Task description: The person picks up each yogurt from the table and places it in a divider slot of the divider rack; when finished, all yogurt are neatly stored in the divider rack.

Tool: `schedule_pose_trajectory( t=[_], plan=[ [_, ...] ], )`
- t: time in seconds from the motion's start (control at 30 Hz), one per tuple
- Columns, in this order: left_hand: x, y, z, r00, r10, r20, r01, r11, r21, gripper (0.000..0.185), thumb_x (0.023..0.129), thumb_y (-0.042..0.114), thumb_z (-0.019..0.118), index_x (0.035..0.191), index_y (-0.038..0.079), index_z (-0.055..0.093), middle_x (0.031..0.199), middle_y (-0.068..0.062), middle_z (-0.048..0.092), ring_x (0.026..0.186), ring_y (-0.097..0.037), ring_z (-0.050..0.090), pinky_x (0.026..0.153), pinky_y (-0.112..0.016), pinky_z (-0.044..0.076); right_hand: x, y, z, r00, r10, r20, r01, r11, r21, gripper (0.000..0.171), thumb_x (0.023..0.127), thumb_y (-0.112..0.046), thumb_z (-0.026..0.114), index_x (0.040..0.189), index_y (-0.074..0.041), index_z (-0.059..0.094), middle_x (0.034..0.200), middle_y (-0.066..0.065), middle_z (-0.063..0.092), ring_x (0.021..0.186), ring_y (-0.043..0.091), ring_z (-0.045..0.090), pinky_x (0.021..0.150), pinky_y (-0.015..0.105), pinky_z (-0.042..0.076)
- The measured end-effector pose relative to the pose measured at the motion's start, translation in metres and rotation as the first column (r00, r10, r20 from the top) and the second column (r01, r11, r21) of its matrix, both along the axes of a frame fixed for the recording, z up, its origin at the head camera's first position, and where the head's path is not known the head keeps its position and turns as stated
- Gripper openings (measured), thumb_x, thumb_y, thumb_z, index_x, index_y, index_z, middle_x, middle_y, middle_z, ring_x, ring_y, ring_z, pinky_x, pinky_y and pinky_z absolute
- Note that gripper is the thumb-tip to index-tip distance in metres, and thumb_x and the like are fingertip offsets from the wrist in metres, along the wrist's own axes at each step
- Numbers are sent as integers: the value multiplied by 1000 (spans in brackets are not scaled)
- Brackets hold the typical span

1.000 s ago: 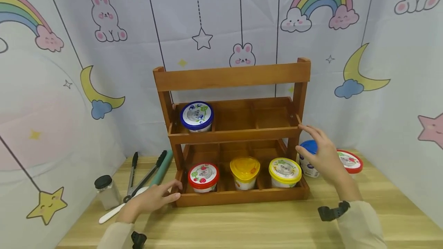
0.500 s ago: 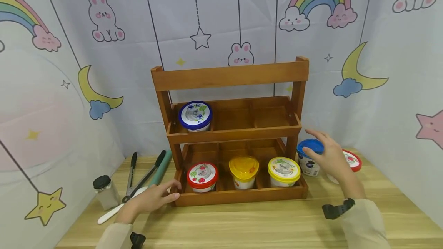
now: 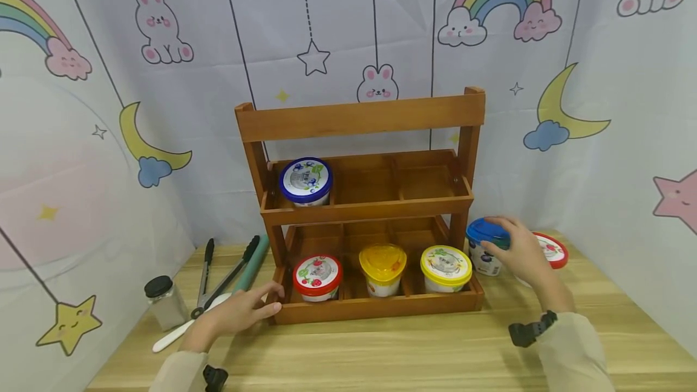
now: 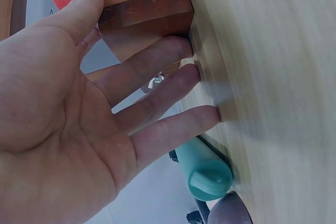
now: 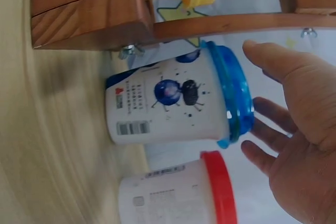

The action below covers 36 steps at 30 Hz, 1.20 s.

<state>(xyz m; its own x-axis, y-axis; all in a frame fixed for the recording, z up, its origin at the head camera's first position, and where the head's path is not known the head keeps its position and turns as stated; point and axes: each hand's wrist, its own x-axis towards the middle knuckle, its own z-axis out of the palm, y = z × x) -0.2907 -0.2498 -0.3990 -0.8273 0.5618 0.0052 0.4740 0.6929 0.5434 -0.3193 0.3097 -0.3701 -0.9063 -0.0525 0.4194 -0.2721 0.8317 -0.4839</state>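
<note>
My right hand (image 3: 524, 254) hovers at a tub with a blue lid (image 3: 483, 258) that stands on the table, right of the wooden rack (image 3: 376, 313). In the right wrist view, thumb and fingers are spread apart around that blue lid (image 5: 233, 95), with a gap between thumb and lid. Blueberries are printed on its white wall. My left hand (image 3: 234, 314) rests at the rack's lower left front corner. The left wrist view has its thumb on the rack's front board (image 4: 149, 17) and the other visible fingers stretched straight down to the table.
The rack's lower tier holds a red-lidded tub (image 3: 317, 278), a yellow heart-shaped tub (image 3: 383, 268) and a yellow-lidded tub (image 3: 446, 266). A dark-blue-lidded tub (image 3: 306, 180) sits on top. Another red-lidded tub (image 3: 552, 250) stands right; tongs (image 3: 204, 301) and a jar (image 3: 165, 304) lie left.
My right hand has left the rack's upper right end and moved down and right to the blue-lidded tub. My left hand has stayed at the corner. The head view has shifted slightly.
</note>
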Motion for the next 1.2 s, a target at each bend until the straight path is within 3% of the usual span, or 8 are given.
schedule_pose_trajectory(
  t=[0.6, 0.8, 1.03, 1.2],
  plan=[
    [2, 0, 0, 1000, 13, 13, -13, 1000, 9, 32, 104, 33, 55, 127, 12, 53, 110, -9, 68, 95, -30, 64, 77, -51, 50, -5, 3, -11, 1000, -29, -6, 29, 999, 14, 37, 88, -15, 76, 118, 4, 63, 145, 37, 34, 129, 61, 34, 100, 73, 30],
    [2, 0, 0, 1000, 17, 16, -17, 1000, 6, 32, 104, 33, 55, 127, 12, 53, 107, -8, 68, 91, -26, 62, 76, -50, 49, -6, 3, -12, 999, -39, 22, 39, 999, -12, 35, 87, -15, 78, 112, 2, 62, 146, 38, 31, 129, 62, 32, 100, 73, 30],
    [3, 0, 1, 1000, 17, 18, -17, 1000, 7, 32, 104, 33, 55, 128, 11, 52, 110, -10, 68, 96, -30, 64, 78, -52, 50, -8, 4, -13, 998, -46, 51, 48, 998, -30, 37, 85, -16, 80, 108, 1, 57, 148, 39, 26, 128, 65, 31, 98, 73, 32],
    [2, 1, 1, 1000, 5, 18, -5, 1000, 16, 32, 105, 32, 55, 128, 10, 52, 108, -8, 69, 90, -25, 65, 73, -46, 49, -9, 5, -14, 997, -49, 57, 51, 998, -31, 39, 84, -17, 81, 106, -1, 54, 148, 40, 26, 127, 66, 31, 97, 74, 33]
  ],
)
